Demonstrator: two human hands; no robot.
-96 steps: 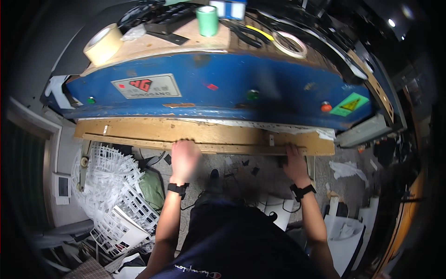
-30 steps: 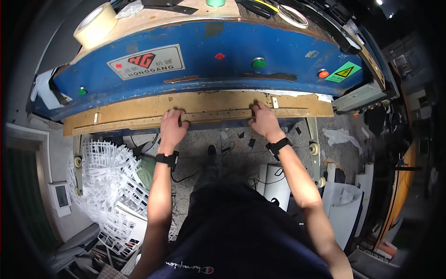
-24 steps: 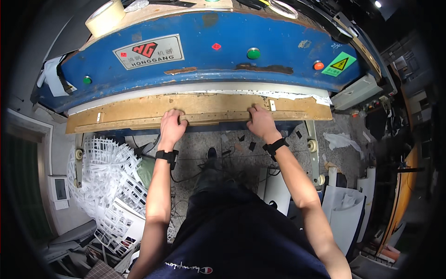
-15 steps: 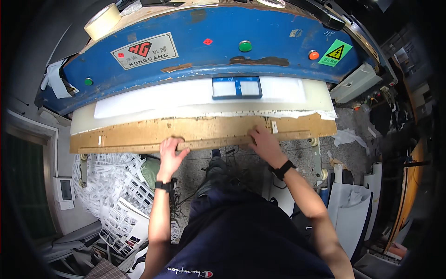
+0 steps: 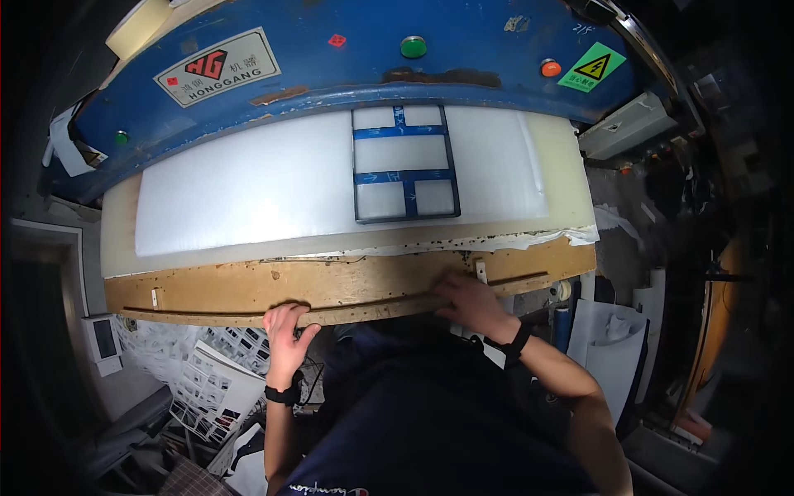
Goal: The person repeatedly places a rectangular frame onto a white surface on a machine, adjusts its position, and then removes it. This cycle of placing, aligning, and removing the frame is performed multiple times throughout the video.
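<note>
A wide sliding wooden board [image 5: 356, 285] sticks out from under a blue press. My left hand [image 5: 287, 339] has its fingers hooked over the raised strip along the board's front edge, left of the middle. Farther right, my right hand [image 5: 474, 304] also has its fingers bent over that strip; they are somewhat blurred. On the board rests a pale plastic slab [image 5: 566, 182], with a white foam sheet [image 5: 248, 186] lying flat over it. A rectangular blue and black cutting die [image 5: 403, 176] sits on the sheet, right of centre, its far end close to the press.
Across the far side runs the blue press beam [image 5: 347, 70] with a green button [image 5: 413, 47] and an orange button [image 5: 550, 68]. A tape roll [image 5: 136, 26] lies on top. White cut-out scrap [image 5: 219, 384] is heaped below on the left. A leaning white sheet [image 5: 608, 347] stands at right.
The board has slid toward me with both hands on its edge. More of the foam sheet and the cutting die now shows from under the press.
</note>
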